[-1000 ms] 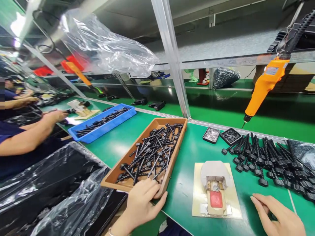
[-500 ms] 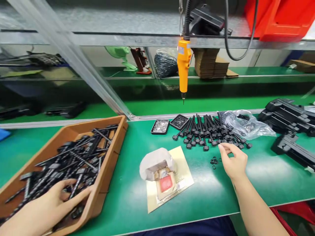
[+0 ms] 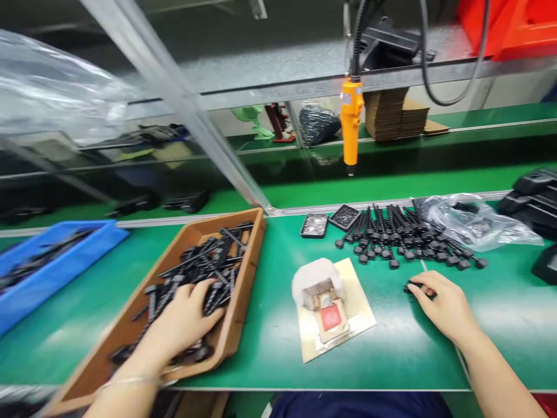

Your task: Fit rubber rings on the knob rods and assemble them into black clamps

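Note:
In the brown bin (image 3: 256,249), black knob-headed threaded rods (image 3: 217,261) lie in a jumble. My left hand (image 3: 183,319) reaches in among them, thumb and index finger apart on either side of a rod; its other fingers are partly hidden. On the green table, my right hand (image 3: 448,305) has thumb and index finger brought together at a little cluster of small black rings (image 3: 408,288). The fingertips cover most of the cluster, so how many they pinch is unclear. More black knob-headed rods (image 3: 394,238) lie in a spread pile beyond that hand.
Two small black trays of parts, one with silvery pieces (image 3: 314,225), stand left of the rod pile. An orange electric screwdriver (image 3: 350,122) hangs above. A card with a red pad (image 3: 331,317) lies mid-table. A clear plastic bag (image 3: 474,223) and blue bin (image 3: 93,255) flank the area.
The view has swung left, bringing the blue bin into sight. My right hand has come down onto the black rings. My left hand remains among the rods in the brown bin.

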{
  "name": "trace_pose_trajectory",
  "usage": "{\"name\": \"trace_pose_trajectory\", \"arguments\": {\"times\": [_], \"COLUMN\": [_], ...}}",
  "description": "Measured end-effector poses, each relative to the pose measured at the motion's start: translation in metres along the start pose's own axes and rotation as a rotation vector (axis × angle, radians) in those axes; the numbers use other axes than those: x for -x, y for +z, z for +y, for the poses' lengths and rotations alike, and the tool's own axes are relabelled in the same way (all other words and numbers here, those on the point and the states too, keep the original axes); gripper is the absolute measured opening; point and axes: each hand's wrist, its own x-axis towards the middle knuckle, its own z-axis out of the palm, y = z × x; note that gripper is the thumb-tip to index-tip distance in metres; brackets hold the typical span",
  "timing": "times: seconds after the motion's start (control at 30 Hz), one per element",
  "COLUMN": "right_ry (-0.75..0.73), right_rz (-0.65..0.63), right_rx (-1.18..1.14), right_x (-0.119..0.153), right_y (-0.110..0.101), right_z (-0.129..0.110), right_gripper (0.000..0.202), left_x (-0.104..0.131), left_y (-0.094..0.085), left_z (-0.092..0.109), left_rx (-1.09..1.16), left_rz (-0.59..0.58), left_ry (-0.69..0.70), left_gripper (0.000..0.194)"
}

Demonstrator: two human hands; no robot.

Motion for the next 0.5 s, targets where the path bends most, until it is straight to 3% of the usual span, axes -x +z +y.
{"name": "trace_pose_trajectory", "arguments": {"times": [0.17,0.27,0.4,0.5], "right_ry": [-0.068,-0.156,-0.382,-0.541], "right_rz": [-0.046,-0.021,0.053,-0.064], "right_rx": [0.090,0.115,0.017,-0.041], "right_x": [0.008,0.008,0.011,0.023], "right_y": [0.014,0.016,0.012,0.016], "right_z": [0.018,0.023,0.004,-0.024], "right_gripper": [0.048,0.041,0.016,0.007], "left_x": [0.003,0.006,0.006,0.005], "left_y": [0.011,0.016,0.015,0.008], "left_z": [-0.005,-0.010,-0.010,-0.009], "left_rx": [0.001,0.047,0.159,0.262], "left_rz": [0.052,0.123,0.178,0.224], "left_ry": [-0.107,-0.152,-0.180,-0.203], "left_gripper": [0.041,0.042,0.040,0.044]}}
